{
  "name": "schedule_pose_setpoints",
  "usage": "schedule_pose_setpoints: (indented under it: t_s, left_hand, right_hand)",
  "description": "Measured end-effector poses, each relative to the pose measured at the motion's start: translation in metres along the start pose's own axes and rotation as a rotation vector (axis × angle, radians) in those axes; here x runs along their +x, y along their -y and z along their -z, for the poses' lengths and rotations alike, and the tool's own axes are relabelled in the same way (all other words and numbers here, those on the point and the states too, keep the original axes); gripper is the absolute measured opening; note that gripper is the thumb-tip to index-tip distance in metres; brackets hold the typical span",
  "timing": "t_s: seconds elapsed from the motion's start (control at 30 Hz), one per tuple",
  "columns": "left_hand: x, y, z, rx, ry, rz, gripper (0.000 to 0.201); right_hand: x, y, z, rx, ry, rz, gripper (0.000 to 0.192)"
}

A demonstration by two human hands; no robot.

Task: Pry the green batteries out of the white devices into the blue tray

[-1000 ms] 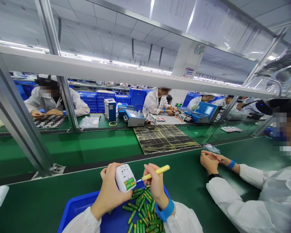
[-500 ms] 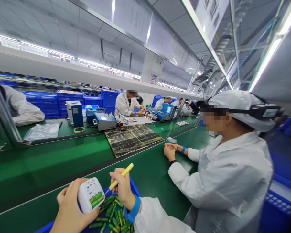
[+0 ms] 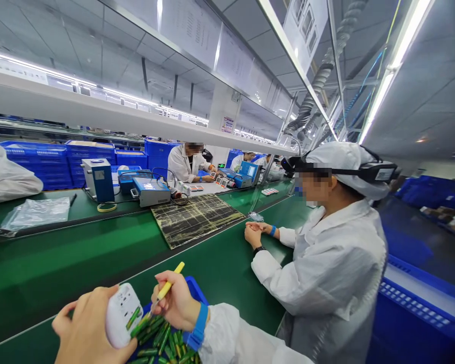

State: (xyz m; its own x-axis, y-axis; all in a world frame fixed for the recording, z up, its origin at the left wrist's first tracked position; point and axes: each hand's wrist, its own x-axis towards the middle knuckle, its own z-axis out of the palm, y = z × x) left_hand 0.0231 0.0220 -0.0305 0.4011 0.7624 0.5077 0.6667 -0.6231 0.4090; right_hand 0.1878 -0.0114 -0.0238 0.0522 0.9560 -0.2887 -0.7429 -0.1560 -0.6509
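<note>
My left hand is closed around a small white device, whose open battery compartment faces right. One green battery lies in the compartment; another green battery is tilted at its edge, partly out. My right hand grips a yellow-handled tool with a thin metal tip like a pen, its tip pointing down beside the tilted battery. Below both hands is a blue bin with many loose green batteries. My left hand hides part of the device.
A co-worker in white sits to the right, hands together above the green bench. A dark gridded panel lies beyond. Blue instrument boxes, a plastic bag and stacked blue crates stand farther back.
Two batteries sat in the device before; now one is tilted out at the compartment's edge beside the tool. The whole view has shifted, with both hands appearing farther left and lower.
</note>
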Motion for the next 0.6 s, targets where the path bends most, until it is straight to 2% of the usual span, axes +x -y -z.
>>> schedule_pose_setpoints:
  t_s: [0.1,0.2,0.33,0.43,0.6]
  left_hand:
    - [-0.002,-0.005,-0.003,0.057,0.065,-0.069,0.043]
    - [-0.005,-0.010,-0.005,0.053,0.083,-0.056,0.042]
    - [-0.006,-0.016,-0.001,0.028,0.120,-0.024,0.044]
    - [-0.007,-0.021,0.006,-0.004,0.168,-0.029,0.046]
    - [-0.007,-0.029,0.012,-0.028,0.209,-0.025,0.047]
  right_hand:
    - [-0.005,0.000,-0.005,-0.065,0.062,0.000,0.034]
    - [-0.009,-0.001,-0.007,-0.091,0.001,0.184,0.027]
    - [-0.017,-0.004,-0.008,-0.290,-0.033,0.379,0.036]
    - [-0.026,-0.007,-0.010,-0.446,-0.058,0.445,0.040]
    - [-0.031,-0.012,-0.008,-0.566,-0.027,0.485,0.041]
